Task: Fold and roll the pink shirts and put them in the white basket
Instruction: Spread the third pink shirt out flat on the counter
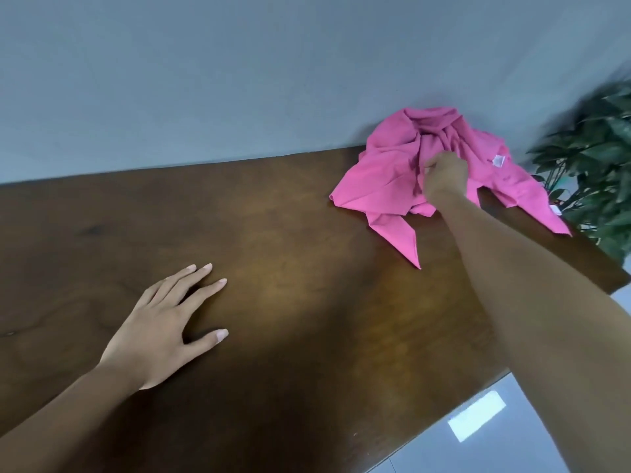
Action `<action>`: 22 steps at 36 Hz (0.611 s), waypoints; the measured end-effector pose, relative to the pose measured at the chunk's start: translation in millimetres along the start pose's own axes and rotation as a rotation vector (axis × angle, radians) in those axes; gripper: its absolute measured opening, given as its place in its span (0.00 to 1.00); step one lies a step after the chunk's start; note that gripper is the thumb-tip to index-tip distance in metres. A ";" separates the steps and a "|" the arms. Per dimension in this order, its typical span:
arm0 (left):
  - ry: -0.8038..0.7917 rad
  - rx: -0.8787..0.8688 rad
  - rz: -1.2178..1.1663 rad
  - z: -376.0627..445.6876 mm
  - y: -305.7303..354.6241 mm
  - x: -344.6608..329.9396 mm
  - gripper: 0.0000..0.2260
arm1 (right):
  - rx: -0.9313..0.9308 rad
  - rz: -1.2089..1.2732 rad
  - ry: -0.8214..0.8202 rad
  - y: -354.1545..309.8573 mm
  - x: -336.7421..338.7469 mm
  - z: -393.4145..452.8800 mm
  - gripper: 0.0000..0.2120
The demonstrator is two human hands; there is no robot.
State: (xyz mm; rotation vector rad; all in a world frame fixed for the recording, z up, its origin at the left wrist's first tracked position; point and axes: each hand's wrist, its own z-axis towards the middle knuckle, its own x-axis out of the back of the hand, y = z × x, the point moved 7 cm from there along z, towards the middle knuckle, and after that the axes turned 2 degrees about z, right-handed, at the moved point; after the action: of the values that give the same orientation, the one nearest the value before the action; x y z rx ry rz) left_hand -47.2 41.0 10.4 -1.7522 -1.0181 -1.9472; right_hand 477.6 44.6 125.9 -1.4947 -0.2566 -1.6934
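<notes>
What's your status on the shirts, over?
Right hand gripping the pink shirt pile at the table's far corner. Left hand flat on the table, holding nothing. No basket in view. Plant beside pile.

A dark wooden table (290, 268) stands against a grey wall (239, 80); a leafy plant (594, 158) stands at its right end.

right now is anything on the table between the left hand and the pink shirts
Nothing visible does. The left hand rests flat on the bare wooden table, and only open tabletop lies between it and the pink shirts, which the right hand grips.
</notes>
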 end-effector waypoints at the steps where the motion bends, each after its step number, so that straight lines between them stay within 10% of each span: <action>1: 0.003 0.000 0.002 -0.1 0.2 -0.2 0.35 | 0.000 0.044 0.010 -4.6 6.5 -7.5 0.08; 22: 0.049 -0.050 0.043 -0.7 -4.6 -5.2 0.39 | 0.060 0.474 0.148 -101.3 105.9 -253.6 0.11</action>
State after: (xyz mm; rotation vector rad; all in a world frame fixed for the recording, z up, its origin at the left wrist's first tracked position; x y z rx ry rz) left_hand -49.8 42.6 4.1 -1.7290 -0.9158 -1.9950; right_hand 231.9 -101.6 189.4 -1.2564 0.1192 -1.3884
